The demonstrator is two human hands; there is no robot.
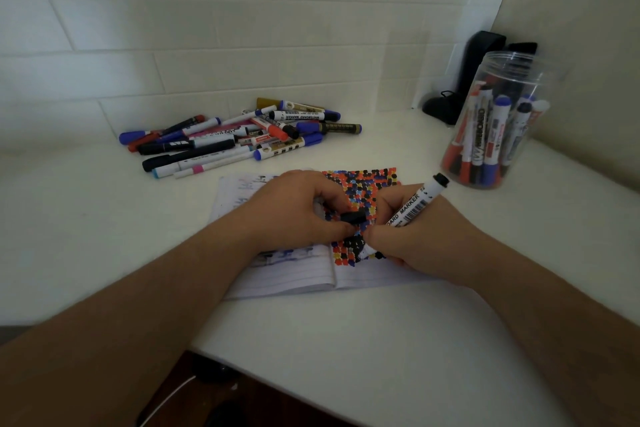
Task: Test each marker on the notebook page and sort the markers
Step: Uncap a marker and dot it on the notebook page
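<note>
a: two bare hands meet over an open lined paper notebook (294, 274) on a white table (346, 340). what is each hand doing?

b: right hand (426, 236) has its fingers curled round a white whiteboard marker with black lettering (412, 208), tip angled down onto the right page, black tail end pointing up and away. left hand (294, 208) pinches a small black marker cap (353, 217) between thumb and fingertips, resting on the left page just beside the tip.

a: and the page?

b: its right side is packed with a grid of small red, blue, black and yellow dots (360, 191). the tip sits at the lower edge of that grid, half hidden by fingers.

a: where are the other markers?

b: a loose heap of mixed capped markers (239, 135) lies well behind the notebook by the tiled wall. a clear plastic jar (502, 121) to the right holds more, standing upright.

a: how should this test go well?

b: my judgement: press lightly on a blank spot beside the last dot, so a faint mark is easy to read. keep the left hand weighing the page flat. recap firmly until it seats, then place the marker with its group.
</note>
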